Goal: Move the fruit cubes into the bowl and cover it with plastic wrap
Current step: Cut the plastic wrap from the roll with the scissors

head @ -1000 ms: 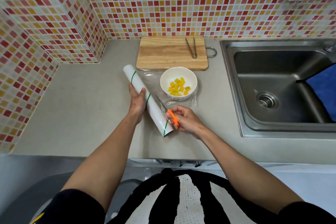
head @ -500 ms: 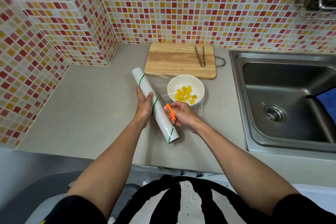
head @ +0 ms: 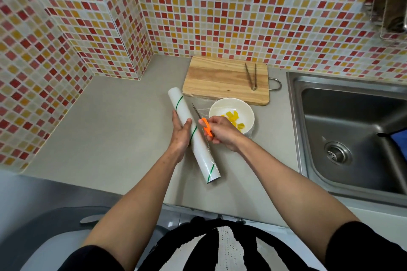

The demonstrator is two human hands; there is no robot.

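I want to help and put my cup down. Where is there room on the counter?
Biggest bare patch: the counter left of the wrap roll, out to the tiled corner. A narrower strip runs between the bowl and the sink. Crowded: around both hands, scissors and cutting board.

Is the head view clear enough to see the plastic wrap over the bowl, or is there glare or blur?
Head view: even light, soft shadows; centre sharp, so the bowl and scissors read clearly; the plastic wrap shows only as faint glints; the wire rack top right is blurred; wide-angle bending at the edges.
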